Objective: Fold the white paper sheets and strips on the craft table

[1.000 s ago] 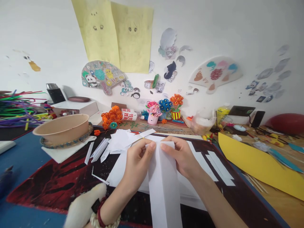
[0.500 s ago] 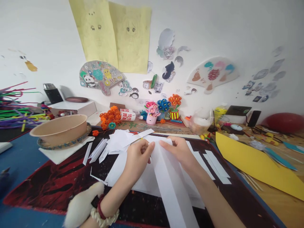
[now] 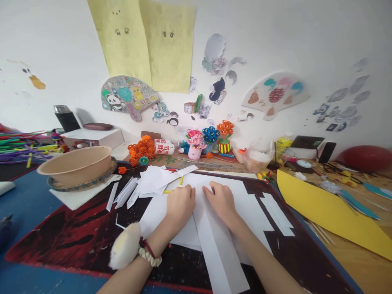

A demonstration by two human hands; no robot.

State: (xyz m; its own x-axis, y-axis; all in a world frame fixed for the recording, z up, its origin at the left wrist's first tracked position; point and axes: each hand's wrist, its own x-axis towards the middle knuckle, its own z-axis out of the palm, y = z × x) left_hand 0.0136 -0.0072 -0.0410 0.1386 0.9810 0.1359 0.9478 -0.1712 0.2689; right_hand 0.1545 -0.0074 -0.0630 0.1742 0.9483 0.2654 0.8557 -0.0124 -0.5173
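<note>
A long white paper strip (image 3: 216, 245) with a lengthwise crease runs from between my hands toward me. My left hand (image 3: 180, 206) is closed at the left side of its far end, the fingertips mostly hidden. My right hand (image 3: 222, 202) pinches the right side with curled fingers. Beneath lie larger white sheets (image 3: 254, 212) on a dark red and black mat (image 3: 76, 232). Beside my left hand is a pile of white paper pieces (image 3: 156, 179), with a thin yellow piece (image 3: 181, 180) partly under the hand. A scrunchie and a fluffy white pad (image 3: 125, 247) are on my left wrist.
Folded paper strips (image 3: 127, 192) lie left of the pile, and cut strips (image 3: 277, 214) lie to the right. A beige basin (image 3: 76, 165) stands at left. Yellow card (image 3: 330, 212) covers part of the wooden table at right. Pipe-cleaner flowers (image 3: 211, 136) stand along the back.
Both hands have closed more and come down slightly with the strip. The strip's near end has moved into view, and the wrist pad has shifted up and right.
</note>
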